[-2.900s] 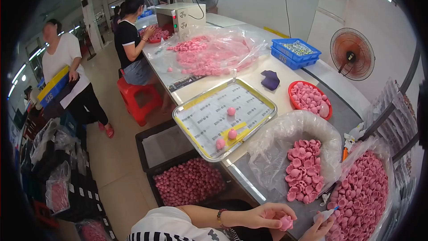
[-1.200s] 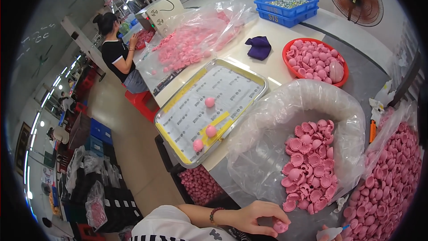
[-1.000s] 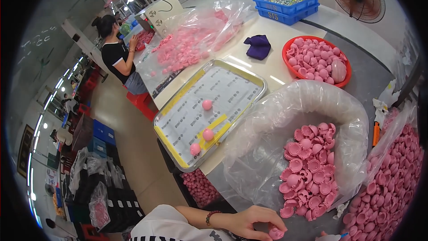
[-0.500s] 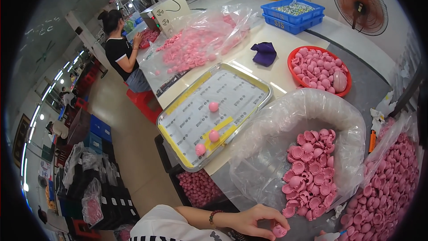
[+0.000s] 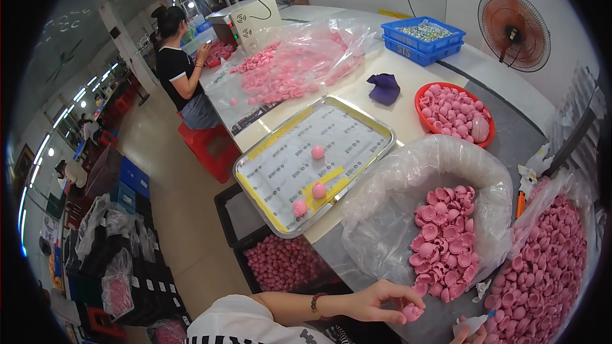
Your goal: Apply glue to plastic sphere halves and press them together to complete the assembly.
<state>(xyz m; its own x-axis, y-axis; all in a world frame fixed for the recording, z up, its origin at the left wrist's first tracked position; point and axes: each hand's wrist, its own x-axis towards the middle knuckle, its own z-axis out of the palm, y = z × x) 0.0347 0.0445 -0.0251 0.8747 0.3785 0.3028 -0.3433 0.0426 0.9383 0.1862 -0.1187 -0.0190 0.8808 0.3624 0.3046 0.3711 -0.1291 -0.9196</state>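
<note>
My left hand (image 5: 382,301) pinches a small pink plastic ball (image 5: 412,312) by the near edge of the table. Beside it, at the lower edge, my right hand (image 5: 477,336) grips a white squeeze bottle (image 5: 470,324) with a thin blue tip. Most of that hand is cut off by the picture's edge. Just beyond the left hand lies a pile of pink half shells (image 5: 446,242), in the mouth of a clear plastic bag (image 5: 488,172). Three pink balls, one of them a pink ball (image 5: 318,152) near the middle, rest on a paper-lined metal tray (image 5: 280,232) farther left.
A red basket (image 5: 421,114) of pink shells stands beyond the bag. At right is a big bag of pink shells (image 5: 542,267); a crate of pink balls (image 5: 280,264) sits below the table edge. Farther off are blue trays (image 5: 414,54), a purple cloth (image 5: 384,89) and a seated person (image 5: 182,70).
My left hand has moved slightly up and right with the pink ball. My right hand and the white bottle have come further into view. The whole view has shifted a little.
</note>
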